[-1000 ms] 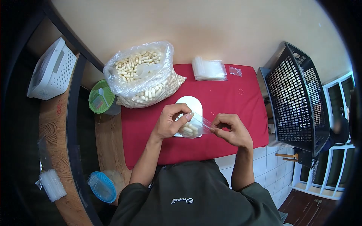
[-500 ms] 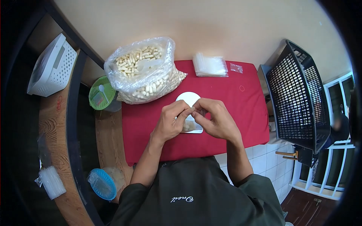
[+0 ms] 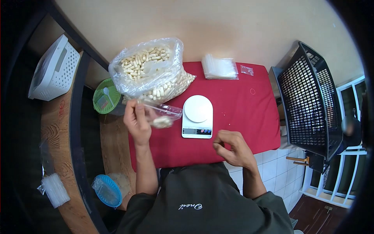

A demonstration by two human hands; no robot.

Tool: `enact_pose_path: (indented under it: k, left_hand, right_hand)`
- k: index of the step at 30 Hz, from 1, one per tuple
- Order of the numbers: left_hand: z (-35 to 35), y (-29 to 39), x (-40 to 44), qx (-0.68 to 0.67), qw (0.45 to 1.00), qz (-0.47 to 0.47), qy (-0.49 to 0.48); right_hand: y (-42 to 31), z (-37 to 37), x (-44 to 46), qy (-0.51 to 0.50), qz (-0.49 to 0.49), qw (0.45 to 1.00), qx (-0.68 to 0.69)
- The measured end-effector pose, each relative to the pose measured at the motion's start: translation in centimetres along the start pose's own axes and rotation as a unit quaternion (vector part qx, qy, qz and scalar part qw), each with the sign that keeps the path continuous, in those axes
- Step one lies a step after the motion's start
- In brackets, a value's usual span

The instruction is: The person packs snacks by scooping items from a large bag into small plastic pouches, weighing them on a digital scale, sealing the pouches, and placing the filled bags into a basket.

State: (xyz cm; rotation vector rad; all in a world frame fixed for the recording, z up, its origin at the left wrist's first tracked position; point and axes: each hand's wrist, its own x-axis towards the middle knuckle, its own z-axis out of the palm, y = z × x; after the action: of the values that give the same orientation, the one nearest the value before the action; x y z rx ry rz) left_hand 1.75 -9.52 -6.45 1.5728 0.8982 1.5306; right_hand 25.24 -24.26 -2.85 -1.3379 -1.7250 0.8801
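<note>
Small bag (image 3: 162, 122) loaded, seal unclear — more capsules (image 3: 134, 67) lay in the large bag (image 3: 132, 89).
My feed showed the left hand (image 3: 137, 124) pinching the small bag — the right hand's (image 3: 235, 149) grip I couldn't tell.

The left hand (image 3: 137, 121) is gripping a small clear bag (image 3: 163, 116) of pale capsules near the large open plastic bag (image 3: 146, 76), which is holding many more. The right hand (image 3: 233, 148), fingers curled, is hovering at the front of the red-covered table (image 3: 241, 105). Between the hands, a white scale (image 3: 197, 117) is standing on the cloth; a stack of clear bags (image 3: 220, 68) is lying behind it.
</note>
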Motion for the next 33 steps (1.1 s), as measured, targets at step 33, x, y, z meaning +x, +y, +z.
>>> enact_pose_path:
  k: [33]
  left_hand:
    - [15.3, -4.6, -8.3, -0.182, 0.832, -0.384, -0.358]
  right_hand:
    - [-12.0, -34.6, -13.7, 0.295, 0.148, 0.831, -0.448]
